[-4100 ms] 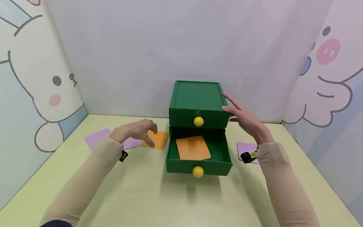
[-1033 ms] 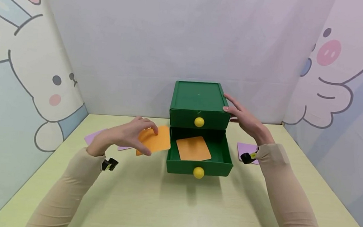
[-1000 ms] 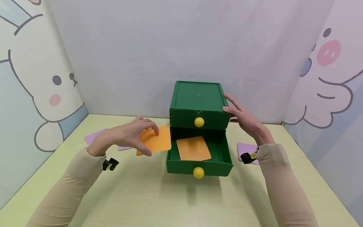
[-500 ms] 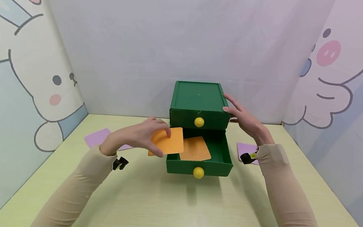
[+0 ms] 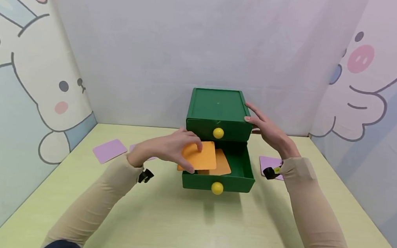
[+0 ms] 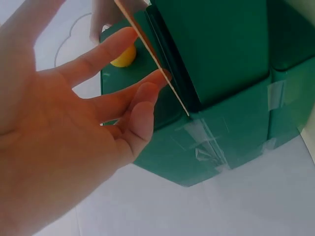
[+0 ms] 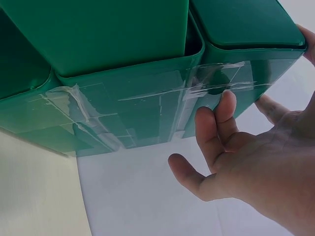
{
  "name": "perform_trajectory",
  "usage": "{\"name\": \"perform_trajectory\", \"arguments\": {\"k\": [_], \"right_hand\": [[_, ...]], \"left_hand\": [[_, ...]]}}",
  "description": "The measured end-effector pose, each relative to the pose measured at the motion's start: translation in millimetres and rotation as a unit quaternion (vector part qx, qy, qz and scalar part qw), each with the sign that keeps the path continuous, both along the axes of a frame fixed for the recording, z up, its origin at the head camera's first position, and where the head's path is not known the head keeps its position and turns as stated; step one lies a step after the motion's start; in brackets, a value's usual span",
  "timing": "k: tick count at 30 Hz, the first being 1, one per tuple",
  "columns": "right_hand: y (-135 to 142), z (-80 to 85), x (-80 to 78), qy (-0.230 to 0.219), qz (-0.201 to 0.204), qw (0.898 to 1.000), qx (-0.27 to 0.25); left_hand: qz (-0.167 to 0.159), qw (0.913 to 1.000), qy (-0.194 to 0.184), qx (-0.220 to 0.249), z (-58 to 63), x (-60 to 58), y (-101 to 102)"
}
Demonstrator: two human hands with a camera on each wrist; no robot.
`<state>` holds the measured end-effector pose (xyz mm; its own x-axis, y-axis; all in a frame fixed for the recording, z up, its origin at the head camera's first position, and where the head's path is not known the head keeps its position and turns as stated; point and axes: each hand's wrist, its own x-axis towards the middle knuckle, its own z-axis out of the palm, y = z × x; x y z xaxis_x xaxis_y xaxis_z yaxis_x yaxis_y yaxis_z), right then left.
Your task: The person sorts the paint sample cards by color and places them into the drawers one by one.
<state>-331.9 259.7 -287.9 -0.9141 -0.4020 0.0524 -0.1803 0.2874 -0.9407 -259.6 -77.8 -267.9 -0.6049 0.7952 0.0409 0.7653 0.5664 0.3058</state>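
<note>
In the head view my left hand (image 5: 168, 147) pinches an orange square card (image 5: 204, 157) over the left part of the pulled-out lower drawer (image 5: 198, 182). A second orange card (image 5: 224, 165) lies in that drawer, partly covered by the held one. The left wrist view catches the held card (image 6: 156, 64) nearly edge-on against the fingertips. My right hand (image 5: 270, 132) rests against the right side and top edge of the green drawer cabinet (image 5: 218, 104), its fingers spread. Clear tape (image 7: 133, 103) runs along the cabinet's side in the right wrist view.
The upper drawer (image 5: 199, 128) is closed and has a yellow knob (image 5: 218, 133); the lower one has another knob (image 5: 217, 188). One purple card (image 5: 109, 151) lies on the table (image 5: 189, 225) at left, another is partly behind the left arm. A purple card (image 5: 267, 163) lies at right.
My left hand has picked the orange card up from the table left of the cabinet and carried it rightward over the open drawer. The right hand stays on the cabinet.
</note>
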Motion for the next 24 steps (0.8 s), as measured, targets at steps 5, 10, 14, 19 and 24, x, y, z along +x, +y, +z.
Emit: {"name": "perform_trajectory", "arguments": {"k": [5, 10, 14, 19, 24], "right_hand": [[0, -0.6, 0.3, 0.0, -0.001, 1.0, -0.003], [0, 0.2, 0.5, 0.002, 0.002, 1.0, -0.002], [0, 0.3, -0.1, 0.002, 0.002, 1.0, -0.003], [1, 0.4, 0.2, 0.002, 0.002, 1.0, -0.005], [2, 1.6, -0.3, 0.004, 0.004, 1.0, 0.009]], "left_hand": [[-0.014, 0.9998, 0.011, -0.009, -0.1, -1.9, 13], [-0.018, 0.9997, 0.006, -0.012, -1.9, -3.1, 21], [-0.021, 0.9998, 0.002, -0.003, -2.5, -4.1, 22], [-0.01, 0.9953, -0.004, 0.096, 0.3, -8.7, 15], [0.033, 0.9496, 0.048, 0.308, 5.8, -20.5, 10]]}}
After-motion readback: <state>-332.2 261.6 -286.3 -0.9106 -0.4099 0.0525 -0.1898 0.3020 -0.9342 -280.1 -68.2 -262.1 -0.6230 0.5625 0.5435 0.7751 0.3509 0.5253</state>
